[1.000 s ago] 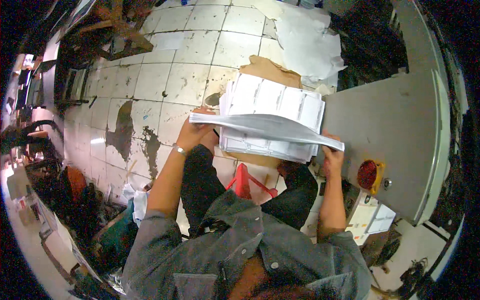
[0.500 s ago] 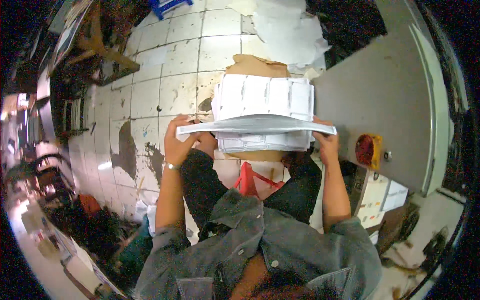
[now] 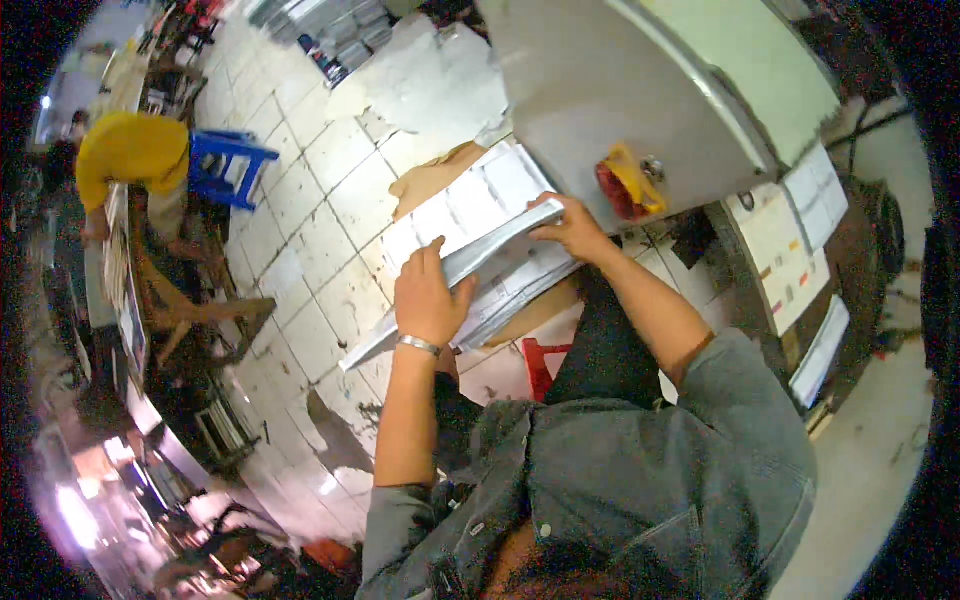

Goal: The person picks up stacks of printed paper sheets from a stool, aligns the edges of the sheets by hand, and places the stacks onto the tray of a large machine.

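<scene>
A thick sheaf of white paper (image 3: 497, 240) stands on its long edge, slanted, between my two hands. My right hand (image 3: 580, 231) grips its far right end, thumb on the near side. Farther down its length, my left hand (image 3: 430, 300) has hold of it, fingers over the far side and thumb on the near side. The sheaf's left end sticks out past the left wrist, which wears a metal band. Beneath lies a pile of printed sheets (image 3: 425, 228), resting on brown paper (image 3: 430, 181) on the floor.
A grey metal cabinet (image 3: 560, 75) with a yellow and red holder (image 3: 631, 184) stands right of the pile. A red stool (image 3: 538, 370) shows between my legs. At the left are a blue stool (image 3: 232, 165), a wooden frame (image 3: 180, 295) and a person in yellow (image 3: 130, 150).
My view has turned, bringing the person in yellow into sight. The sheaf has gone from level to slanted, and my left hand has shifted from its left end toward its middle.
</scene>
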Available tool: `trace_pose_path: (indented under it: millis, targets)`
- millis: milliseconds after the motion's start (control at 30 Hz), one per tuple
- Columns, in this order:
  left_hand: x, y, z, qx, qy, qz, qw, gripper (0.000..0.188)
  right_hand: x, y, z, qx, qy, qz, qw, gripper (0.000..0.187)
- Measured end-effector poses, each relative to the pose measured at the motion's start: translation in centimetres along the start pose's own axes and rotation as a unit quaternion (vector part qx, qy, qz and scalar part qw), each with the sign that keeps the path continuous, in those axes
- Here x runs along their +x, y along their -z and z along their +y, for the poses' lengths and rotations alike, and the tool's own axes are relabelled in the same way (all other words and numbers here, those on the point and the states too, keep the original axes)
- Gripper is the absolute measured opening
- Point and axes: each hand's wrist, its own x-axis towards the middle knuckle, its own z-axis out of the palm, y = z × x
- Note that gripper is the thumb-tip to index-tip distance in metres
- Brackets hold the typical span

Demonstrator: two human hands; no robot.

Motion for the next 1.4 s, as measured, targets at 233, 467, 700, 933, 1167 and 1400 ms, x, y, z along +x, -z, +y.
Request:
trace_pose_path:
  millis: [233, 467, 700, 933, 1167, 1400]
  targets:
    - [0.6, -1.4, 1.3, 0.031, 0.007, -0.068, 0.997, 0.045, 0.0, 0.2, 2.0, 0.023, 0.049, 0.019, 0.998, 0.052]
    - [-0.1, -1.4, 1.8, 0.056, 0.025, -0.075, 0.995, 0.038, -0.9, -0.2, 0.1, 0.004, 0.117, 0.057, 0.992, 0.058]
    - [0.3, -1.6, 1.2, 0.088, 0.034, -0.071, 0.993, 0.032, -2.3, -0.6, 1.6, -0.051, 0.108, 0.164, 0.979, 0.077]
    - [-3.4, 1.8, 0.3, 0.026, 0.027, 0.054, 0.998, 0.024, -5.5, -1.9, 5.6, 0.012, 0.041, 0.181, 0.983, 0.089]
    - [-9.9, 12.8, 0.5, -0.275, 0.136, 0.200, 0.930, 0.026, -5.2, -6.0, -0.3, 0.077, 0.075, 0.108, 0.988, 0.118]
    - [-15.1, 18.5, 1.7, -0.308, 0.131, 0.323, 0.885, 0.031, -4.1, -6.9, -12.2, 0.109, 0.178, -0.055, 0.976, 0.058]
